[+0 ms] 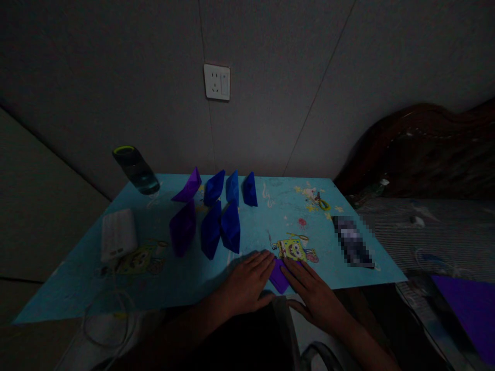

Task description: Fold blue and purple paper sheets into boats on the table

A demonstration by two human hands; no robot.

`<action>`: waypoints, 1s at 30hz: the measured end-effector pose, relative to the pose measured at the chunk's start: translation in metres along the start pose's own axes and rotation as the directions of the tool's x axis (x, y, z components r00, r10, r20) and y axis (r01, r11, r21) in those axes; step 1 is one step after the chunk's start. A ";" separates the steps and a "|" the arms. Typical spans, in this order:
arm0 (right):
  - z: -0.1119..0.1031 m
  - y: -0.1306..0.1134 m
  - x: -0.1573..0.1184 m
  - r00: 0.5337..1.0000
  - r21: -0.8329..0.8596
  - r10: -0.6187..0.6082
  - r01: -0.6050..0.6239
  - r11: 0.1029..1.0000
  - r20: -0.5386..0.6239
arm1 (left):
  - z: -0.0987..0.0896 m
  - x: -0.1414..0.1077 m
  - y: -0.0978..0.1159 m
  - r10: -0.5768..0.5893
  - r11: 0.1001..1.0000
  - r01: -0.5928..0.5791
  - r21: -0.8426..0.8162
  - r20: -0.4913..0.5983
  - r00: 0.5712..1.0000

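A small folded piece of purple paper (279, 278) lies at the front edge of the table. My left hand (249, 282) lies flat over its left side, fingers stretched out and close together. From the other side, my right hand (312, 289) rests with straight fingers on the paper's right part, so both hands cover some of it. Left of my hands stand several folded paper boats in two rows, among them a dark blue boat (231, 226), a lighter blue boat (232, 188) and a purple boat (183, 228).
On the blue cartoon-printed table (263, 221) are a dark bottle (137, 171), a white box-like device (118, 234) with a cable, scissors (323, 203) and a pixelated flat object (351, 241). Purple paper (469, 309) lies on the bed at right. Behind is a wall with a socket (217, 82).
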State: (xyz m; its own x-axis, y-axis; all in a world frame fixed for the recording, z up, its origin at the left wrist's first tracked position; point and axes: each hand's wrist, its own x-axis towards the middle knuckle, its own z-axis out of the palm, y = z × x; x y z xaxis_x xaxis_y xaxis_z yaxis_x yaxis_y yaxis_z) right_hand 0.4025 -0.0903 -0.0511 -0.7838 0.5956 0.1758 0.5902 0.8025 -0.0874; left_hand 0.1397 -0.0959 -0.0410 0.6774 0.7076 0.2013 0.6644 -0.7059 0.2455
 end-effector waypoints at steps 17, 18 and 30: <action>-0.040 -0.040 0.063 0.589 0.918 0.785 -0.172 0.357 -0.195 | -0.035 -0.002 0.046 -0.643 0.294 0.204 -0.934 -0.036 0.765; -0.038 -0.044 0.074 0.608 0.950 0.777 -0.114 0.290 -0.164 | -0.039 0.000 0.043 -0.674 0.165 0.155 -0.974 0.004 0.739; -0.038 -0.097 0.151 0.659 0.925 0.711 -0.060 0.375 -0.246 | -0.055 -0.007 -0.005 -0.740 0.638 0.171 -0.751 -0.535 0.407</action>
State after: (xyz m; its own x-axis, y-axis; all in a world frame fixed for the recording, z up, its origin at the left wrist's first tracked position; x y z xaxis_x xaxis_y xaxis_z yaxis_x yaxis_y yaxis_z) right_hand 0.2341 -0.0797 0.0217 -0.0499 0.9543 0.2948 0.0897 0.2982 -0.9503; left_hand 0.1145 -0.0961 0.0084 -0.3850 0.8278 0.4080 0.3025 -0.3045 0.9032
